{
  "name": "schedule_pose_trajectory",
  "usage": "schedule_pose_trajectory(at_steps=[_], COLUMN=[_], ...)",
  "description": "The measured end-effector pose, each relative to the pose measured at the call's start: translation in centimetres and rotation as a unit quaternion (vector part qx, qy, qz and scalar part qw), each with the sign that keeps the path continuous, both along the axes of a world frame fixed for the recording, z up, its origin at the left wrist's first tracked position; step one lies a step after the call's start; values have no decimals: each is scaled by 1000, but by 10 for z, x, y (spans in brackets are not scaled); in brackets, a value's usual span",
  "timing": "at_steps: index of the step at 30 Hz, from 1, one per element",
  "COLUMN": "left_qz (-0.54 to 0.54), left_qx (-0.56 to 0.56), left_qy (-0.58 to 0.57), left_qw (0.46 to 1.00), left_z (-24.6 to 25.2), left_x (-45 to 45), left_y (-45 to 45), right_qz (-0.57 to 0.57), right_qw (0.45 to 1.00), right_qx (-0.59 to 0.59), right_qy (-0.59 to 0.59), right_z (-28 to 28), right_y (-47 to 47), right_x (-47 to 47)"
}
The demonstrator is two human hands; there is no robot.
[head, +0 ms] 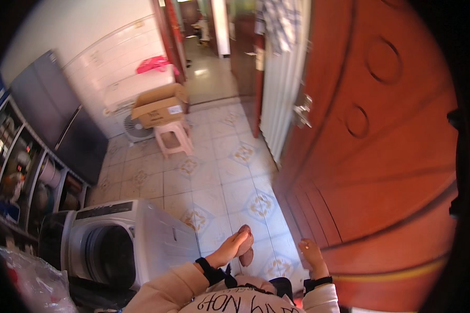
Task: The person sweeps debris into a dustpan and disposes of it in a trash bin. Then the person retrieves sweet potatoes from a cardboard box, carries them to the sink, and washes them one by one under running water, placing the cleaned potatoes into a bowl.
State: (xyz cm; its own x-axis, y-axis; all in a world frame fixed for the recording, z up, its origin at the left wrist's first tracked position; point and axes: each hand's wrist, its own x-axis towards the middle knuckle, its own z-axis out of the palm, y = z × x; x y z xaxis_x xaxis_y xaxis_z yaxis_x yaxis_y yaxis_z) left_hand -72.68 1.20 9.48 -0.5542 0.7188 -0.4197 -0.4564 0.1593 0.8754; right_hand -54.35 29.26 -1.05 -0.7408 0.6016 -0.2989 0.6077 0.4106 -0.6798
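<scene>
My left hand [232,247] is out in front of my body, closed on a reddish-brown, elongated thing [246,256] that looks like sweet potatoes; whether it is one piece or two I cannot tell. Below it lies the patterned tile floor. To the right, my right hand [311,252] hangs beside the reddish wooden door [380,168], its fingers partly curled; nothing shows in it. Dark bands circle both wrists below light sleeves.
A top-loading washing machine [160,231] with its lid up stands at left. Beyond it are a shelf unit [29,195] and a dark refrigerator [82,133]. An opened cardboard box [156,113] sits on a pink plastic stool [172,137]. A doorway [211,74] lies ahead.
</scene>
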Motion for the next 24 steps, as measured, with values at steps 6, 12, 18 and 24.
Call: schedule_pose_trajectory(at_steps=[6,12,18,24], left_qz=[99,265,415,563], left_qx=[138,106,124,171], left_qy=[-92,-59,-101,-128], left_qw=[981,957,896,798], left_z=[-13,-45,-48,-33], left_x=[-94,-202,-351,-455], left_y=[-63,-94,-111,-139], right_qz=[157,223,313,341], right_qw=[982,947,915,900], right_qx=[-106,-221,-233,-255], right_qy=[-19,-64,-100,-93], right_z=[29,15,17,47], right_y=[-30,-54,-77,-119], right_x=[-205,-402,-630,-812])
